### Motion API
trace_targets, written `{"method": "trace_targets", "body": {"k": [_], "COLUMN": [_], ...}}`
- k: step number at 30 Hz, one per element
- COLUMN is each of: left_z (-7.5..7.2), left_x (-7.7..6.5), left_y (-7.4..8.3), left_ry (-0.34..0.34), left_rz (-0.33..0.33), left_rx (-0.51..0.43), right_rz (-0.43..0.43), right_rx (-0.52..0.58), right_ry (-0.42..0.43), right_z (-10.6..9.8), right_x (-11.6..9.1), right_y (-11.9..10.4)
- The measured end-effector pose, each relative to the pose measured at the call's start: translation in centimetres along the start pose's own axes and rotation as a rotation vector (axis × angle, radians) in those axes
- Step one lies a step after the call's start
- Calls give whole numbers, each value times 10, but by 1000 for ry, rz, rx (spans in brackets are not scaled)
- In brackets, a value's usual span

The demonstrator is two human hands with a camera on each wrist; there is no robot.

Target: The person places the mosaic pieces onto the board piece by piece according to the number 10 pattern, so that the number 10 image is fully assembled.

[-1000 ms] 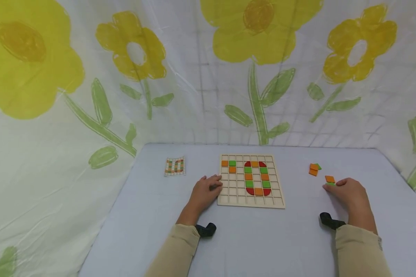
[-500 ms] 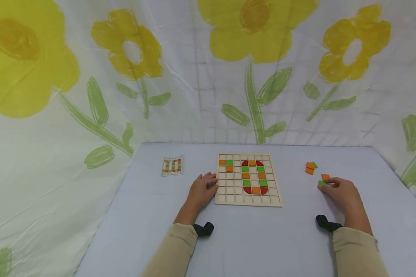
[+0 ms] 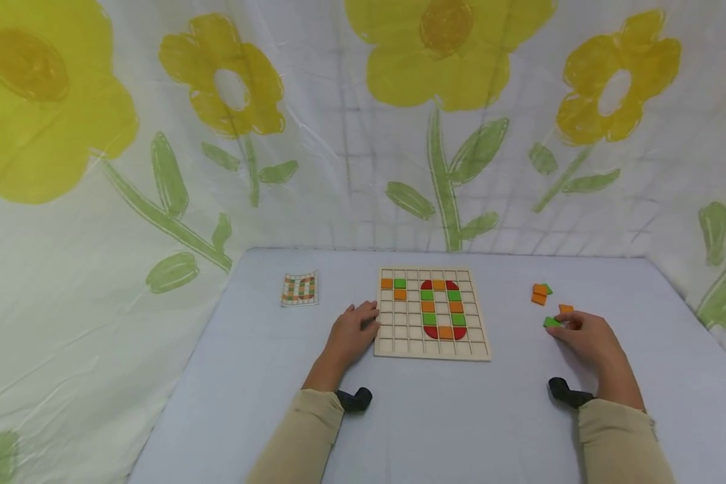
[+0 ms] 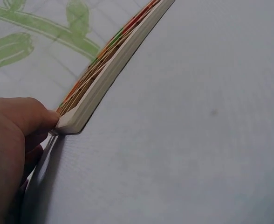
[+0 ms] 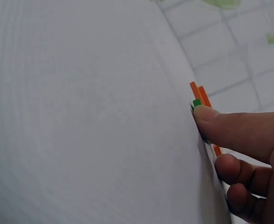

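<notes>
A square wooden grid board (image 3: 400,331) lies mid-table in the head view. Red, orange and green tiles form a ring on it, and a few orange and green tiles sit at its upper left. My left hand (image 3: 347,334) rests with its fingertips and thumb against the board's left edge; the left wrist view shows the thumb (image 4: 37,117) at a board corner. Right of the board, my right hand (image 3: 595,339) pinches a green tile (image 3: 550,323) low over the table. An orange tile (image 3: 565,308) lies just behind those fingers, partly hidden.
Beyond the right hand is a small heap of orange tiles (image 3: 540,291) with a green tile (image 3: 549,288) poking out. A patterned card (image 3: 300,289) lies left of the board. A flower-printed curtain (image 3: 314,202) hangs behind the table.
The right hand has slid the green tile leftward, away from beside the orange tile. The left hand stays at the board's edge. The head view has shifted slightly.
</notes>
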State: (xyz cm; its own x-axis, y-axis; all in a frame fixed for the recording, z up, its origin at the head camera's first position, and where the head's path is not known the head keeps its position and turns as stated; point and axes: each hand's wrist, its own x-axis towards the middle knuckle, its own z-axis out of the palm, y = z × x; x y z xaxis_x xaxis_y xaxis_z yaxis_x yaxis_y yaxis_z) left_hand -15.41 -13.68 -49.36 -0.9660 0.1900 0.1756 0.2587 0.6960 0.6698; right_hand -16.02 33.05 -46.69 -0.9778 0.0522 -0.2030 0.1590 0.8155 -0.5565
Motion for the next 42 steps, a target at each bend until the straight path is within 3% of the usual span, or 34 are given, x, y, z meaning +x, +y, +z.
{"method": "trace_targets", "body": {"k": [8,15,22,26,33,42], "left_z": [1,3,2,3,5,1], "left_x": [0,1,0,0,-1,0], "left_y": [-2,-3,-1,-3,-4,-2], "left_ry": [-32,-27,-21,-15,-32,-27], "left_rz": [-28,-7,-1,-1,-10,-2], "left_rx": [-20,-16,-11,-16,-30,-18], "right_rz": [-127,-135,-294,-344,-369,-338], "right_rx": [49,89,91,77,72,7], "right_ry": [14,-49,-97,-132,-206,-181], "right_z": [22,50,77,95,124,137], "right_x": [8,17,24,29,34,39], "right_y": [-43,-102,-157,-184,-212,-226]}}
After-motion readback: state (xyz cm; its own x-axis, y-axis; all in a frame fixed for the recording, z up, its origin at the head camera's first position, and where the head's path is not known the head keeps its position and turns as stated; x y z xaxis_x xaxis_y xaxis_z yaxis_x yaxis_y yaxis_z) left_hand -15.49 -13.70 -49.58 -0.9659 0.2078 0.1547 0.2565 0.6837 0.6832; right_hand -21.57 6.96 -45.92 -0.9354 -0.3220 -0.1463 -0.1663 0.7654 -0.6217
